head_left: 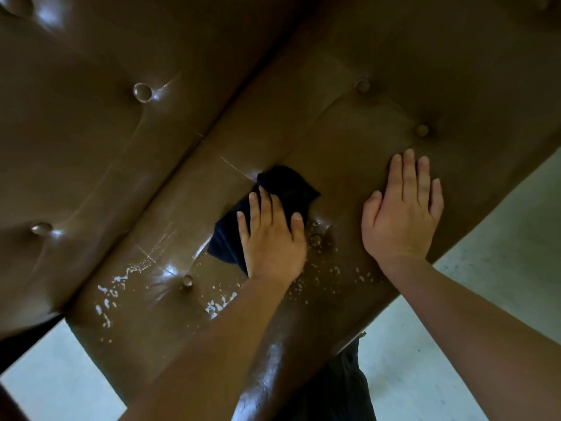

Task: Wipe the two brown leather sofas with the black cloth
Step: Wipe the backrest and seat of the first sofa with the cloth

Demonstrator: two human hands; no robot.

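Limp, light cloth (285, 183) mid-frame; your left hand (273, 235) presses its middle, fingers flat; right hand (403, 208) rests flat on slick, wet sofa (349, 123).

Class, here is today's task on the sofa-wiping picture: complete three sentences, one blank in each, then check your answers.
1. The left hand presses down on a cloth whose colour is ____.
2. The right hand lies flat on the sofa seat, holding ____.
3. Pale wet flecks speckle the seat, whose leather is ____.

Missing words: black; nothing; brown.
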